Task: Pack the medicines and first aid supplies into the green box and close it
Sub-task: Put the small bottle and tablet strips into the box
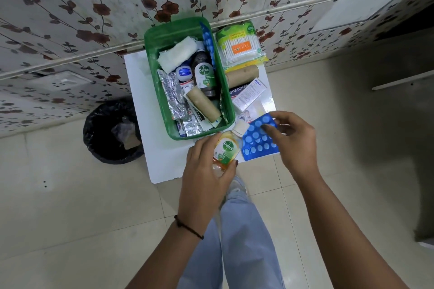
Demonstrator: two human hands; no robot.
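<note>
The open green box (152, 54) stands on a small white table (138, 91) against the wall. Inside lie a dark Dettol bottle (203, 75), a gauze pad (177, 54), silver blister strips (172, 94), a brown bandage roll (203, 103) and a blue blister strip (209, 47). My left hand (206, 171) grips a small orange Dettol bottle (226, 148) just in front of the box. My right hand (293, 141) holds a blue tablet strip (257, 141) to its right.
Right of the box lie a cotton-bud pack (239, 47), another brown roll (242, 75), a Hansaplast box (237, 92) and a white medicine carton (250, 94). A black bin (110, 131) stands left of the table. My legs are below on the tiled floor.
</note>
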